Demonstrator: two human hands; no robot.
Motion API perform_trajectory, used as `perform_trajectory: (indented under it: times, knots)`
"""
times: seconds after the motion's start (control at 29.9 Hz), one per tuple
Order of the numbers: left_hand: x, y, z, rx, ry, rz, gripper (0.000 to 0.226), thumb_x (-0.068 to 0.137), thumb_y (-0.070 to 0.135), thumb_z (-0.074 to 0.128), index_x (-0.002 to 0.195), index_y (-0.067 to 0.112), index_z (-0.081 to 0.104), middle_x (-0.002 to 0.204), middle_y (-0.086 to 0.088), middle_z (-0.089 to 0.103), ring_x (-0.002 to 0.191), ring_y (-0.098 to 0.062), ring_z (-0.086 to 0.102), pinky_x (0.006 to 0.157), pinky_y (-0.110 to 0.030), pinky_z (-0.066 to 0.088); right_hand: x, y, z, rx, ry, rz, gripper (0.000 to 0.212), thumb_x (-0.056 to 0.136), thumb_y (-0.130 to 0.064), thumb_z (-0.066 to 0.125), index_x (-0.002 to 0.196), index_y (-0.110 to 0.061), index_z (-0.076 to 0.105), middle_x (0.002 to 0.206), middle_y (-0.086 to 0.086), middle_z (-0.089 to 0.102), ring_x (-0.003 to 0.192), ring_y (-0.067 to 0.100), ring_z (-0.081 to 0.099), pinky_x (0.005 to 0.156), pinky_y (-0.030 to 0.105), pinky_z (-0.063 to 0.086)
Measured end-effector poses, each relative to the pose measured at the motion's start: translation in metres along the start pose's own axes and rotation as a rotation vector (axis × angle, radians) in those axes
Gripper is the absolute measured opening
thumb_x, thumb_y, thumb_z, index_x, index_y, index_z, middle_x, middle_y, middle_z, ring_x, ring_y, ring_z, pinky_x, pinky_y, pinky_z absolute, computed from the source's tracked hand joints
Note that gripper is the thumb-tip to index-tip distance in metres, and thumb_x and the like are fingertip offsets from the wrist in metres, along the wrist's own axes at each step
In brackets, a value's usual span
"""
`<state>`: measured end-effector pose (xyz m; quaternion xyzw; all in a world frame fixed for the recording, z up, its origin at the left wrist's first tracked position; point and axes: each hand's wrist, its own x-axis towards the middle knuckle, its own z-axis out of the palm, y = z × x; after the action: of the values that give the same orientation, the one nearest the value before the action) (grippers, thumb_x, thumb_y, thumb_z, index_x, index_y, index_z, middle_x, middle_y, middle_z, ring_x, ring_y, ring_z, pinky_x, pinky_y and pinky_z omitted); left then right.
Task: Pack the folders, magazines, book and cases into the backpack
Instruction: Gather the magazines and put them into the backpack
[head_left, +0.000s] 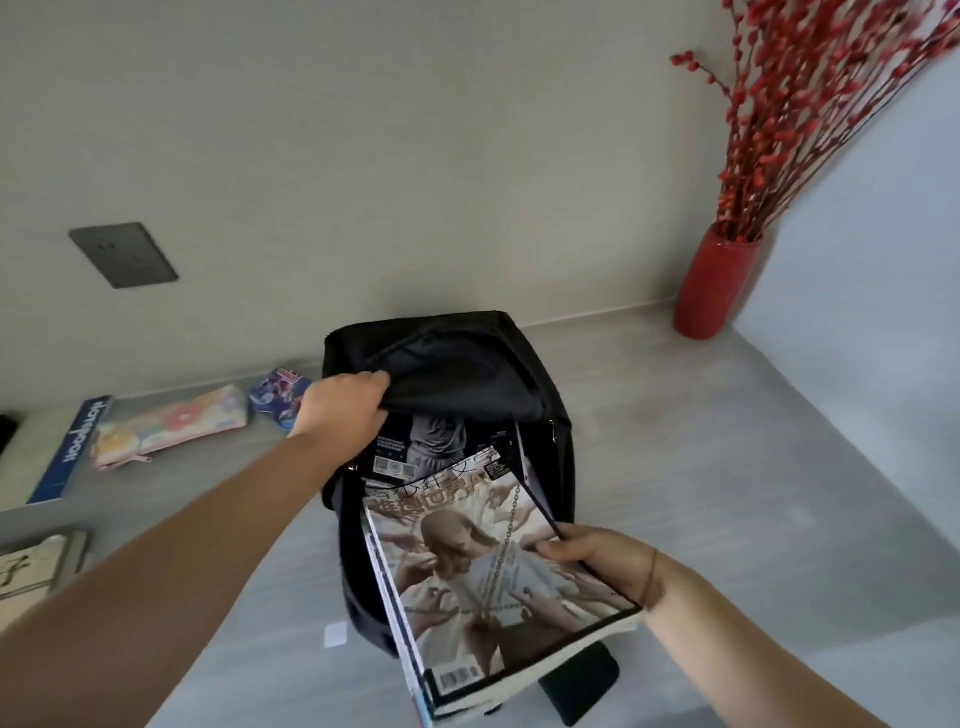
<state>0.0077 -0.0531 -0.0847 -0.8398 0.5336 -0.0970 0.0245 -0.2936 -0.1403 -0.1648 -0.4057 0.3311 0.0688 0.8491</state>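
The backpack (467, 353) flap's edge was gripped open by the left hand (343, 410), a magazine stack (483, 561) was pinched half inside by the right hand (597, 558), and two cases, a floral case (171, 431) and a blue case (278, 395), were seen on the desk (727, 467).

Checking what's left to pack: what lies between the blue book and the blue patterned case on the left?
The floral pencil case, shown in the head view.
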Motion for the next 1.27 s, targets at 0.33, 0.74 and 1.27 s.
perform_trajectory:
  times: [0.33,0.74,1.27]
  knots:
    - [-0.005,-0.011,0.0,-0.004,-0.015,0.063,0.02,0.087,0.024,0.053,0.105,0.018,0.055,0.099,-0.004,0.067,0.09,-0.028,0.065,0.059,-0.031,0.038,0.006,-0.031,-0.017,0.068,-0.144,-0.02,0.047,0.088,-0.004,0.05,0.132,0.011,0.041,0.123,0.032,0.053,0.098,0.037,0.064,0.087,0.043,0.054]
    - [-0.009,-0.013,0.016,-0.071,-0.051,0.084,0.021,0.086,0.026,0.055,0.105,0.018,0.057,0.099,-0.002,0.065,0.089,-0.025,0.063,0.064,-0.033,0.045,0.073,-0.063,0.039,-0.481,0.595,-0.12,0.037,0.091,-0.028,0.058,0.124,-0.012,0.056,0.12,0.015,0.06,0.112,0.025,0.057,0.084,0.029,0.051]
    - [-0.024,-0.005,0.031,-0.172,-0.117,0.015,0.034,0.092,0.026,0.047,0.124,0.02,0.054,0.121,-0.002,0.06,0.11,-0.023,0.055,0.083,-0.037,0.05,0.101,-0.072,0.066,-0.902,0.863,-0.096,0.048,0.089,-0.031,0.061,0.128,-0.007,0.048,0.127,0.016,0.053,0.116,0.033,0.056,0.094,0.038,0.051]
